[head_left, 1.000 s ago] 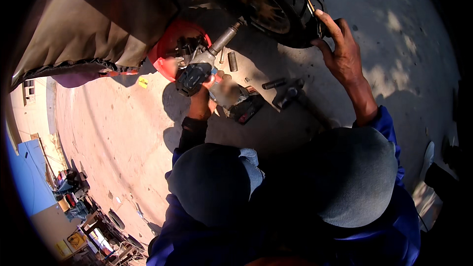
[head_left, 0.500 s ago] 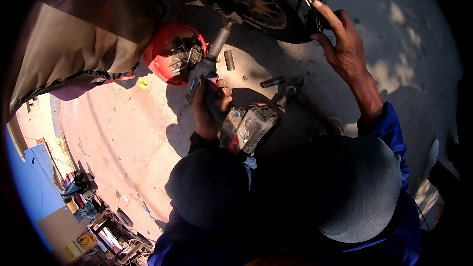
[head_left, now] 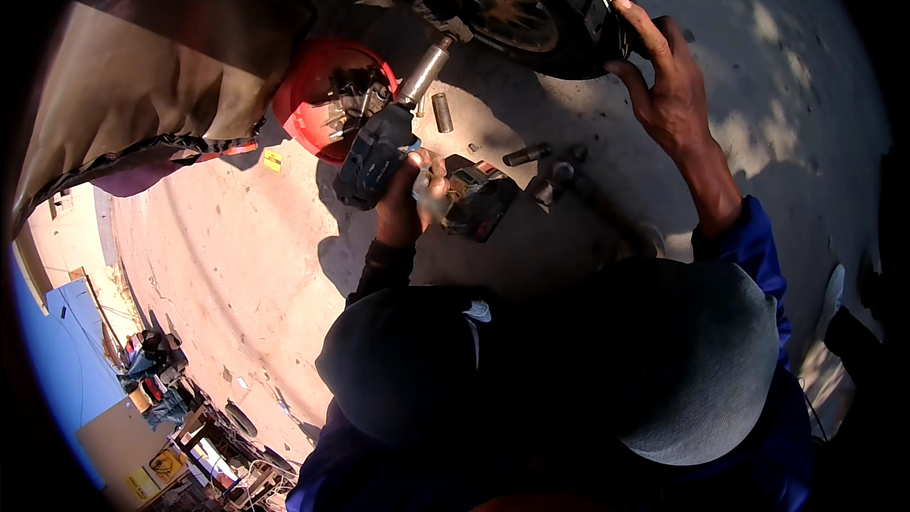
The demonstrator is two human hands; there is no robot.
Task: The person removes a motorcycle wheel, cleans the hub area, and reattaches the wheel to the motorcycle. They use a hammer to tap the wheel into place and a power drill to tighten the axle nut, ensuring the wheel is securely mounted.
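Note:
My left hand (head_left: pixel 406 201) is wrapped round the grip of a dark cordless impact wrench (head_left: pixel 372 159). A long metal socket (head_left: pixel 425 74) on its nose points up toward the hub side of a wheel; whether its tip touches anything there I cannot tell. The wrench's battery pack (head_left: pixel 482 197) lies to the right of my left hand. My right hand (head_left: pixel 666 85) rests against the outer edge of the black tyre (head_left: pixel 580 9), thumb and fingers spread apart. The spoked, rusty-looking rim (head_left: pixel 498 5) shows in shadow.
A red bowl (head_left: pixel 296 100) of sockets and metal parts sits left of the wrench. On the ground are a loose socket (head_left: pixel 442 114), another dark socket (head_left: pixel 526 155) and a long-handled tool (head_left: pixel 607 204). A brown cover (head_left: pixel 180 66) hangs at upper left. Clutter (head_left: pixel 156 370) lies far left.
The impact wrench has rolled in my left hand, and its battery pack has swung up, away from my knees. My right hand has shifted slightly right, still at the tyre.

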